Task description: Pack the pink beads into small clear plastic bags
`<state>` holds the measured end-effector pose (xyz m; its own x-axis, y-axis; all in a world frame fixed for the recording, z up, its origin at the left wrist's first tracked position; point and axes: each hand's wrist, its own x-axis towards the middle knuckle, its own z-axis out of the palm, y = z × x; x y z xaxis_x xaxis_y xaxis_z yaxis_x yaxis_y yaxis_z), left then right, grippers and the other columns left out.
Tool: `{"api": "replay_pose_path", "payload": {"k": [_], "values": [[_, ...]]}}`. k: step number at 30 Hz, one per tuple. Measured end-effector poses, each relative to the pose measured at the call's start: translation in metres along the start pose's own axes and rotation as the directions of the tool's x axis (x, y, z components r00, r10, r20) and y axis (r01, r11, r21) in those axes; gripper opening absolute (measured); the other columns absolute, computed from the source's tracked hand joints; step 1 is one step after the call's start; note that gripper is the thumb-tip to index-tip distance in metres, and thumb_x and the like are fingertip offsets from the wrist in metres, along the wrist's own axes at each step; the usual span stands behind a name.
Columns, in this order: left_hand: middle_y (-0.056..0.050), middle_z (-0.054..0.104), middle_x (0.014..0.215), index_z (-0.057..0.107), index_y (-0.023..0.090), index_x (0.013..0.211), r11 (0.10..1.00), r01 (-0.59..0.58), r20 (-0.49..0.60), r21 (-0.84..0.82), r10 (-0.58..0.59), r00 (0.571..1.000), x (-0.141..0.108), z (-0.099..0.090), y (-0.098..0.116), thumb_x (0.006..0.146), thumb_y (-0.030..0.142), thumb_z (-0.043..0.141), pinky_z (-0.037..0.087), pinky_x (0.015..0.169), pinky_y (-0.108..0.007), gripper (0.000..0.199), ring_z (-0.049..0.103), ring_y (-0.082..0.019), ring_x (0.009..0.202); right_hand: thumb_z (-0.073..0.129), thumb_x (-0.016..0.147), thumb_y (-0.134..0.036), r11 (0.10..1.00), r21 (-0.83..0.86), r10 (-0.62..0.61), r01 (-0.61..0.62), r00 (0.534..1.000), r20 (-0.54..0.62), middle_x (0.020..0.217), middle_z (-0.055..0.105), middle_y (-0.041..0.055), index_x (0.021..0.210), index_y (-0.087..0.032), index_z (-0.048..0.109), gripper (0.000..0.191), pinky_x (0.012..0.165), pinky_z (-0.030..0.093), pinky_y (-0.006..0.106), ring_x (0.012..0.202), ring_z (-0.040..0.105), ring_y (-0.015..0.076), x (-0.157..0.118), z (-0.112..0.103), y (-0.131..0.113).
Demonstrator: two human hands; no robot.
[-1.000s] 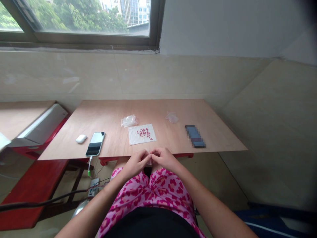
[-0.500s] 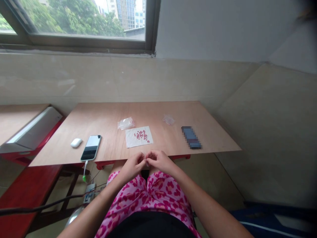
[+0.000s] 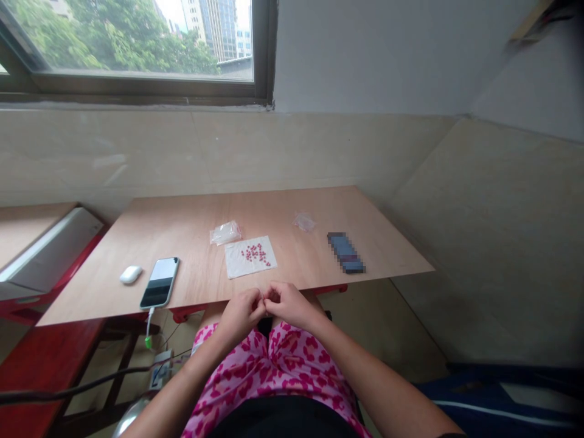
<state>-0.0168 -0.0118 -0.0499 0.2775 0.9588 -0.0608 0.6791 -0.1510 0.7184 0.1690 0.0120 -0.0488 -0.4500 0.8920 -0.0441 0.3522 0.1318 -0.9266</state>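
Observation:
My left hand [image 3: 245,309] and my right hand [image 3: 286,302] meet fingertip to fingertip at the table's front edge, above my lap. Both are closed in a pinch. Between the fingertips a small, pale, see-through bit shows, too small to name. Just beyond my hands lies a white paper napkin [image 3: 237,265] on the wooden table [image 3: 191,240]. Many small red-pink beads or pieces [image 3: 255,253] are scattered over it. Behind the napkin is a clear plastic bag [image 3: 226,232] with whitish contents, and farther right lies another thin clear plastic bag [image 3: 305,222].
A phone [image 3: 159,283] with a white cable [image 3: 149,328] lies at the table's left front, beside a white earbud case [image 3: 131,275]. A blurred-out dark phone-like device [image 3: 345,252] is at the right. A red bench [image 3: 50,365] stands lower left, with a power strip [image 3: 160,370] near it.
The camera view has turned slightly, so the table appears shifted left. My hands stay together, with the fingers a little more curled. Things on the table have not moved.

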Motion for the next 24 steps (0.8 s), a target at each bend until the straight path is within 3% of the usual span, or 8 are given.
{"api": "replay_pose_path", "payload": {"k": [14, 21, 24], "values": [[-0.001, 0.058, 0.067, 0.046, 0.021, 0.068, 0.999, 0.033, -0.006, 0.026, -0.032, 0.999, 0.000, -0.001, 0.002, 0.087, 0.028, 0.051, 0.026, 0.060, -0.028, 0.021, 0.053, -0.017, 0.064, 0.066, 0.079, -0.012, 0.992, -0.124, 0.003, -0.010, 0.999, -0.053, 0.075, 0.070, -0.0009, 0.080, -0.019, 0.064, 0.007, 0.060, 0.040, 0.022, 0.069, 0.063, 0.0149, 0.001, 0.001, 0.001], [-0.003, 0.065, 0.069, 0.055, 0.019, 0.067, 0.988, 0.043, 0.054, -0.149, -0.036, 0.998, -0.001, -0.007, 0.008, 0.087, 0.025, 0.046, 0.033, 0.061, -0.027, 0.023, 0.058, -0.019, 0.066, 0.063, 0.085, -0.015, 0.999, 0.042, -0.010, 0.008, 0.998, 0.059, 0.080, 0.073, 0.0003, 0.087, -0.020, 0.063, 0.006, 0.066, 0.048, 0.023, 0.073, 0.069, 0.0166, 0.000, 0.004, 0.004], [-0.003, 0.066, 0.069, 0.062, 0.018, 0.069, 0.984, 0.057, 0.082, -0.168, -0.044, 0.996, -0.002, -0.011, 0.010, 0.087, 0.026, 0.046, 0.033, 0.061, -0.027, 0.026, 0.058, -0.019, 0.066, 0.063, 0.085, -0.014, 0.999, -0.012, -0.035, 0.035, 0.999, 0.019, 0.078, 0.070, -0.0010, 0.090, -0.021, 0.059, 0.009, 0.065, 0.047, 0.023, 0.071, 0.067, 0.0161, 0.000, 0.002, 0.004]]}}
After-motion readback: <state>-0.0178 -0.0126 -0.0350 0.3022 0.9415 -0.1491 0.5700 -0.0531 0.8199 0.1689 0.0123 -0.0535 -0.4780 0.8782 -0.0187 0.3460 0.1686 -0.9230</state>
